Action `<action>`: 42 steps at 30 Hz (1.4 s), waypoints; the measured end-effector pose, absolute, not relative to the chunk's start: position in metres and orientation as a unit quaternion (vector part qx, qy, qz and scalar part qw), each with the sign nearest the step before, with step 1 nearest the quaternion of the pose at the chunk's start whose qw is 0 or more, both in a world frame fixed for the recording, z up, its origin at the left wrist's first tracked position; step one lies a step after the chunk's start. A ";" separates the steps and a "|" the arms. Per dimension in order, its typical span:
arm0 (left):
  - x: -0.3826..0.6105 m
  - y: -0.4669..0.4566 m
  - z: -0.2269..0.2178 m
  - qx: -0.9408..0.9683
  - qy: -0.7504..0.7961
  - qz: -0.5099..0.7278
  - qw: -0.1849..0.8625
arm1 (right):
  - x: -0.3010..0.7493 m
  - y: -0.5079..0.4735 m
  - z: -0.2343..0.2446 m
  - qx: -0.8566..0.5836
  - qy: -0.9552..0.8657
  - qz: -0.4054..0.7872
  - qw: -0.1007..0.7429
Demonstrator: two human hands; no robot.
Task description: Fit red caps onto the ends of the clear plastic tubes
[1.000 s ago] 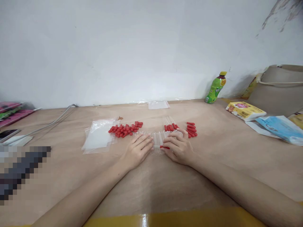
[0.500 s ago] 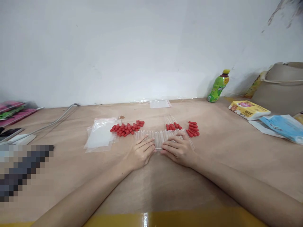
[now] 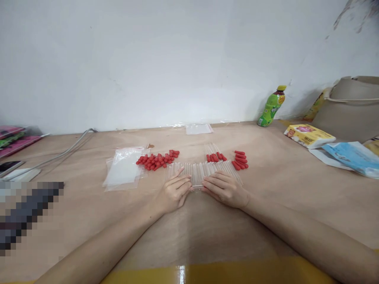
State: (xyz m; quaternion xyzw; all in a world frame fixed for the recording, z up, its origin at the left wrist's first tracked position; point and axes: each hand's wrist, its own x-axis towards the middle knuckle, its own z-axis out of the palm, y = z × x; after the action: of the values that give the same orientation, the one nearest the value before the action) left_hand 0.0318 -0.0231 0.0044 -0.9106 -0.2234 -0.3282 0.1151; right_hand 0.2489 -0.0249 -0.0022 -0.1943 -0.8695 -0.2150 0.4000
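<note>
A row of thin clear tubes [image 3: 197, 172] lies side by side in front of me, pointing away toward the wall. My left hand [image 3: 175, 191] rests over the left part of the row, fingers closed. My right hand [image 3: 224, 188] mirrors it on the right. A clear tube [image 3: 197, 186] lies crosswise between the two hands at the row's near ends; their fingertips hide its ends. Behind and left is a heap of red rubber bulbs [image 3: 156, 160]. Several tubes with red bulbs fitted [image 3: 216, 157] lie behind the row, and loose red bulbs [image 3: 241, 159] lie right of them.
Clear plastic bags [image 3: 122, 167] are stacked at left, and one bag [image 3: 199, 129] lies by the wall. A green bottle [image 3: 271, 106], yellow tissue pack [image 3: 309, 135], blue packet [image 3: 353, 157] and grey bin [image 3: 346, 108] are at right. A cable [image 3: 69, 151] and phone [image 3: 10, 167] are at left.
My right fingers have drawn together and lowered toward the tubes' near ends, uncovering more of the row. My left fingers have shifted slightly. The view has moved a little.
</note>
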 end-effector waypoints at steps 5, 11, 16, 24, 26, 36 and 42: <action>0.032 -0.025 0.004 -0.909 -0.227 -0.336 0.097 | 0.253 -0.028 0.005 -0.173 -0.866 -0.253 0.396; 0.024 -0.022 0.004 -0.896 -0.228 -0.374 0.077 | 0.267 -0.023 0.003 -0.162 -0.868 -0.232 0.408; 0.008 -0.011 0.005 -0.846 -0.330 -0.406 0.099 | 0.287 -0.001 -0.004 -0.325 -0.795 -0.162 0.485; 0.007 0.004 0.004 -0.833 -0.358 -0.402 0.129 | 0.329 0.031 0.006 -0.556 -0.640 0.004 0.531; 0.006 0.006 0.002 -0.842 -0.350 -0.388 0.135 | 0.344 0.041 0.007 -0.594 -0.611 0.012 0.524; 0.010 -0.002 -0.001 -0.883 -0.308 -0.335 0.111 | 0.379 0.063 -0.008 -0.618 -0.587 0.150 0.501; 0.008 -0.008 0.006 -0.896 -0.313 -0.310 0.061 | 0.377 0.061 -0.012 -0.640 -0.613 0.120 0.447</action>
State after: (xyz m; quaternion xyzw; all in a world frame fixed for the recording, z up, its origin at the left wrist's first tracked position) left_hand 0.0076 -0.0080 0.0061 -0.8955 -0.3129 -0.3104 0.0614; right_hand 0.3772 0.0612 -0.0120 -0.6402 -0.6133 0.1196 0.4468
